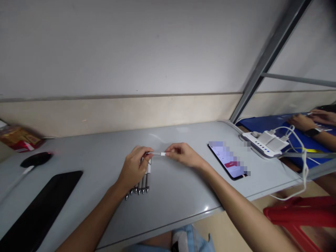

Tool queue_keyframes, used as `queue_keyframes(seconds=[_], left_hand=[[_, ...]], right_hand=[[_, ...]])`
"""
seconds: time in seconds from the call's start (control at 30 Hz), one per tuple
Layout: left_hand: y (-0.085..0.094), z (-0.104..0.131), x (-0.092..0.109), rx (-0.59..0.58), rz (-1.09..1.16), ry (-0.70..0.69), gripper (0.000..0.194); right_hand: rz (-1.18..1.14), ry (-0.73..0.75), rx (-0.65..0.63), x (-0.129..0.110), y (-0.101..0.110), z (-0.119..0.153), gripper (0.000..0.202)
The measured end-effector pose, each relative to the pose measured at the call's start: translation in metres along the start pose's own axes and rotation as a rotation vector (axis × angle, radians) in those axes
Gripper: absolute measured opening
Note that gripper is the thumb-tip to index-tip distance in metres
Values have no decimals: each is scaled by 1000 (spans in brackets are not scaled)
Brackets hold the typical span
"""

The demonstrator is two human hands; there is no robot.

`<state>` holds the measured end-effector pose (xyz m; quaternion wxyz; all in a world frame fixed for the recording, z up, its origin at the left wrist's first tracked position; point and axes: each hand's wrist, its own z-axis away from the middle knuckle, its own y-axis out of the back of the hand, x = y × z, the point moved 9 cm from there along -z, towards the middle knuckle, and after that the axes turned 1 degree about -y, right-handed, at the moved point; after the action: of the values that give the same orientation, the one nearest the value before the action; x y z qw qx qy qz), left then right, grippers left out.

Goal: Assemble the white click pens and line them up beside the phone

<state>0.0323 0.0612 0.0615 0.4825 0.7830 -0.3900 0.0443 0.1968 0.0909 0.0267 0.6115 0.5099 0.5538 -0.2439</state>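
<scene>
Between my two hands a slim grey-and-white pen (157, 154) is held level above the table. My left hand (135, 164) pinches its dark metallic end. The fingertips of my right hand (181, 154) are closed on its white end. Below and partly behind my left hand, several similar grey pens (143, 182) lie side by side on the table, their silver tips toward me. My left hand hides part of that row.
A lit phone (228, 161) lies right of my right hand, with a white power strip (262, 143) beyond it. At left are a black mat (44, 210), a dark oval device (36, 159) and a red-and-gold package (19, 138). Another person's hands (306, 122) are over a blue surface.
</scene>
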Motion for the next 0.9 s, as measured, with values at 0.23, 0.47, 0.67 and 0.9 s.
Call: queue_keyframes(seconds=[0.23, 0.47, 0.67, 0.9], left_hand=[[-7, -2, 6, -83, 43, -78, 14], [-16, 5, -10, -172, -283, 10, 20], [-22, 9, -20, -236, -352, 61, 20], [-26, 8, -21, -245, -326, 63, 19]], right_hand=[[-826, -173, 151, 22, 25, -3, 21], [-1273, -152, 145, 26, 24, -7, 19], [-1216, -126, 195, 22, 27, -3, 26], [-1123, -111, 174, 20, 26, -4, 32]])
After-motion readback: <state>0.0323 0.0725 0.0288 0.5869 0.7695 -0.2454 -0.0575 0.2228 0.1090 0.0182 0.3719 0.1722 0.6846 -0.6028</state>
